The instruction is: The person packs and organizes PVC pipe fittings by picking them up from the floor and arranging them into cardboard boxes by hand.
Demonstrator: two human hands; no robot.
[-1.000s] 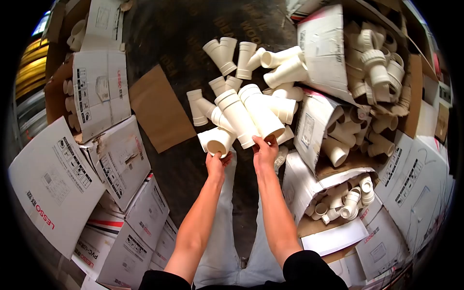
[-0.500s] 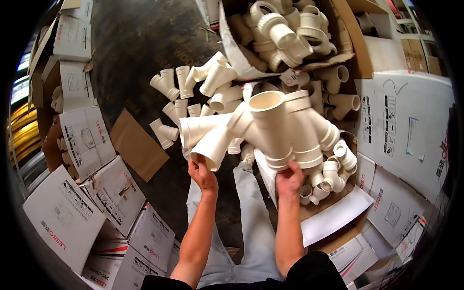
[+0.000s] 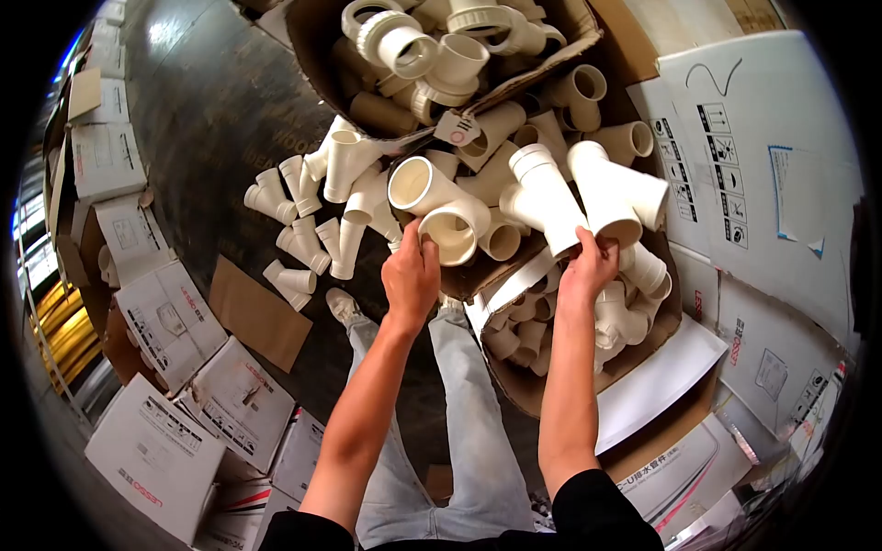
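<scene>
My left hand (image 3: 411,275) is closed on the lower rim of a large white wye pipe fitting (image 3: 439,204), whose two open ends face me. My right hand (image 3: 591,266) is closed at the lower ends of two more white fittings, a wye fitting (image 3: 544,195) and another wye fitting (image 3: 617,188) beside it. All three are above the middle of the boxes, where more white pipe fittings (image 3: 501,234) lie behind them. My fingertips are partly hidden by the rims.
Several wye fittings (image 3: 308,207) lie on the dark floor at left, near a brown cardboard sheet (image 3: 260,312). An upper carton (image 3: 570,46) holds threaded fittings; a lower carton (image 3: 524,397) holds smaller ones. White cartons (image 3: 193,321) line the left, and a large white carton (image 3: 753,184) stands at right.
My hands have moved apart, and the fittings they hold, bunched together before, are now separated over the boxes. The view has shifted, so the boxes appear further left.
</scene>
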